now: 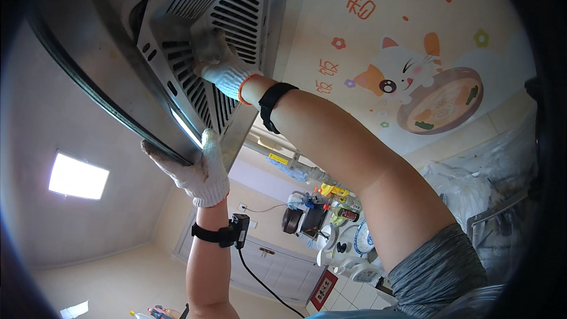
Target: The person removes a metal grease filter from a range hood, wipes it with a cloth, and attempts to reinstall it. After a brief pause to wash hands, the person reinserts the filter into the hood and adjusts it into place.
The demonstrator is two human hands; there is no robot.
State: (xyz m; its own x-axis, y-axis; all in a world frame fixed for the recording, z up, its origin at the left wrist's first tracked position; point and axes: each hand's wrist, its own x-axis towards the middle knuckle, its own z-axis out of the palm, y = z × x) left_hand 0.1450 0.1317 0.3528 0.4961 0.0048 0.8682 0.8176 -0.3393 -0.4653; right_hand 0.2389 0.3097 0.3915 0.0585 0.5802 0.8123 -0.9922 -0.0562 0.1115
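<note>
Overhead spans a metal range hood (146,93) with slotted filter panels (234,13) and a lit lamp strip (186,127). My left hand (201,177), in a soiled white knit glove, grips the dark front edge of the hood, thumb on the inner side. Up inside the hood's hollow is my right hand (223,64), also gloved, against the slotted panels. Its fingers look grey and blurred; whether they hold something cannot be told. Black straps circle both wrists, and a small black device (240,230) with a cable sits on the left one.
A tiled wall with a cartoon cat sticker (403,75) stands beside the hood. Below my right arm are bottles (347,212), bowls (325,237) and a dark round appliance (292,220). Plastic sheeting (456,190) hangs at right. Farther off are a white door (274,266) and a ceiling light (79,174).
</note>
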